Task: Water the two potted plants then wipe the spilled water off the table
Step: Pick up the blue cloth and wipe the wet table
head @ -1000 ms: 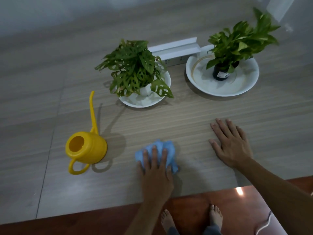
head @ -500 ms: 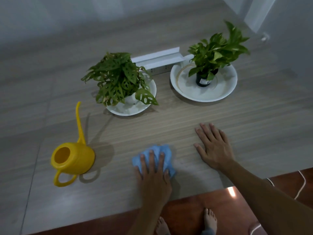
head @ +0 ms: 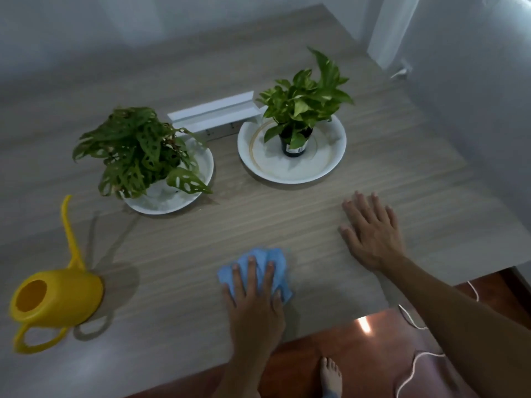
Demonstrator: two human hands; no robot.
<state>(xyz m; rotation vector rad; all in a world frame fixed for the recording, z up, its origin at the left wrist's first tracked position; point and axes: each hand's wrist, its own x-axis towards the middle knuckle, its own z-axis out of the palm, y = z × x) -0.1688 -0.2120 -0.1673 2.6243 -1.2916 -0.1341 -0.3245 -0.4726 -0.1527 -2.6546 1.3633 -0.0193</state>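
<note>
My left hand [head: 254, 300] lies flat on a crumpled blue cloth [head: 277, 261], pressing it onto the wooden table [head: 287, 222] near the front edge. To its right, my right hand [head: 372, 231] rests palm-down on the bare table with fingers spread, holding nothing. A holey-leaved plant [head: 138, 150] stands in a white dish [head: 205, 168] at the middle left. A second plant [head: 304, 101] in a black pot [head: 293, 145] stands in a wider white dish [head: 330, 159] behind my right hand. A yellow watering can [head: 57, 300] sits at the far left, spout pointing away.
A white socket strip [head: 215, 114] lies behind and between the two dishes. The table's front edge runs just below my hands, with red-brown floor, bare feet [head: 330, 377] and a white cable [head: 413, 366] beneath. White walls close the far and right sides.
The view has swung to the right, so everything sits further left in frame. My left hand stays pressed on the cloth and the right hand stays flat on the table.
</note>
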